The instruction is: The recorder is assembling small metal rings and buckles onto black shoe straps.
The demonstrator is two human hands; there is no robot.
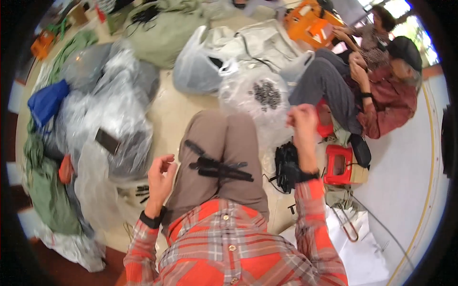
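Note:
Several black strip-like pieces [229,174] lie across my thighs, some crossing each other. My left hand [161,180] hovers beside my left thigh, fingers loosely bent and apart, with nothing visible in them. Farther forward on the right, my right hand [304,125] is slightly blurred, its fingers curled together; whether they hold something small is hidden. It is close to a clear plastic bag [238,95] spread on the floor, on which many small dark pieces [267,94] are heaped. Below my right wrist lies a bundle of black strips [285,167].
Large clear plastic bags [102,114] fill the left side, with a dark phone-like slab [108,141] on top. A white carrier bag [195,66] stands ahead. A red-framed tool [338,164] sits at right, near a seated person [391,100]; another person [377,38] sits behind.

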